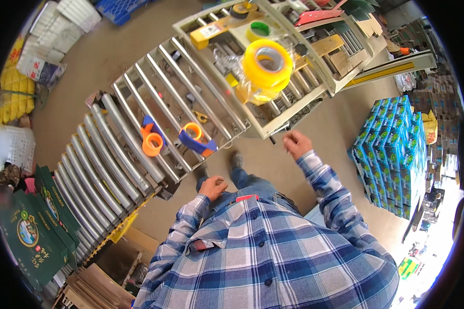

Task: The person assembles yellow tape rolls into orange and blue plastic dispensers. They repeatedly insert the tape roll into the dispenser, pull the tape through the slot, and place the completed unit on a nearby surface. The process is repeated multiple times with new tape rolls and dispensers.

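Observation:
My left hand (213,188) hangs in front of my left thigh, its fingers loosely bent and holding nothing that I can see. Out to the right, my right hand (297,145) is in the air near the corner of the conveyor's metal frame (268,129), loosely curled and with no object visible in it. On the rollers left of centre lie two tape dispensers, one orange and blue (152,143) and another like it (195,135). A stack of yellow tape rolls (268,67), partly in clear plastic wrap, sits on the frame ahead. Neither hand touches these.
Curved rollers (103,159) run down the left, beside dark green cartons (36,242). A stack of blue boxes (386,149) stands on the floor at right. A green tape roll (259,29) lies beyond the yellow ones. Flat cardboard (95,288) leans at lower left.

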Demonstrator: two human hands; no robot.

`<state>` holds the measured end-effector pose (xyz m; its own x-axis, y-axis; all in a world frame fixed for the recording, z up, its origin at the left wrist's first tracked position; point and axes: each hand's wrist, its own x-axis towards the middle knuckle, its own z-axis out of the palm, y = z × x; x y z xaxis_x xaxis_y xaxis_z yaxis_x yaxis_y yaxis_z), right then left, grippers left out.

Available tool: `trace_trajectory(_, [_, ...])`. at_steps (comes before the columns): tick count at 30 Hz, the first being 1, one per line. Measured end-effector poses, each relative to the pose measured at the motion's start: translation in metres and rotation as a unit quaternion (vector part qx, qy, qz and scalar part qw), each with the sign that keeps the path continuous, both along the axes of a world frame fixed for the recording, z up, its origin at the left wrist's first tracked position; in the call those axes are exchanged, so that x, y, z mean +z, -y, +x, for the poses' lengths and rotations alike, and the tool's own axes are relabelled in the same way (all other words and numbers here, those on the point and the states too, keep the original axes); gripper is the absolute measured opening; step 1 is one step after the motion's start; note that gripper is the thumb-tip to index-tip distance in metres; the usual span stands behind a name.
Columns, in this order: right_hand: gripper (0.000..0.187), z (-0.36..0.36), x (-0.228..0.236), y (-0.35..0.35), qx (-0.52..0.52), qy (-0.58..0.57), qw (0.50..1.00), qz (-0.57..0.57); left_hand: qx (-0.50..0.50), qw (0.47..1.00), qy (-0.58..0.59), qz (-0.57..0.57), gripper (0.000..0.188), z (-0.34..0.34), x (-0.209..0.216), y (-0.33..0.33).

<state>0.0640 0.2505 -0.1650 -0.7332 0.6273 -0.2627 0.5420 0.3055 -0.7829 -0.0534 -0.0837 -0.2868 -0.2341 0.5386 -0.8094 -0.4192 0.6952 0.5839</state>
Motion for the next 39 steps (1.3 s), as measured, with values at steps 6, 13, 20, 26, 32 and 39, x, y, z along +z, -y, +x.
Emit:
trace_trajectory(6, [0.034, -0.140, 0.115, -0.046, 0.223, -0.119, 0.855, 0.452, -0.049, 0.953, -0.285, 0.087, 0.039, -0.056, 0.094, -0.045])
trace_trajectory(13, [0.044, -0.195, 0.098, -0.098, 0.328, 0.101, 0.847, 0.407, -0.015, 0.946, -0.312, 0.092, 0.031, -0.098, 0.102, -0.040])
trace_trajectory(20, [0.033, -0.208, 0.188, -0.100, -0.109, -0.275, 0.886, -0.356, 0.072, 0.964, -0.219, 0.130, 0.023, -0.139, 0.080, -0.013])
trace_trajectory(26, [0.050, -0.198, 0.198, -0.009, 0.061, -0.394, 0.757, -0.517, 0.112, 0.904, 0.022, 0.411, 0.068, -0.195, 0.217, -0.064])
trace_trajectory(32, [0.043, -0.199, 0.193, 0.083, -0.009, -0.163, 0.728, -0.666, 0.065, 0.879, -0.068, 0.468, 0.092, -0.213, 0.292, -0.070])
trace_trajectory(39, [0.036, -0.195, 0.198, 0.089, 0.291, -0.144, 0.934, -0.149, -0.077, 0.880, -0.278, 0.377, 0.073, -0.205, 0.312, -0.058])
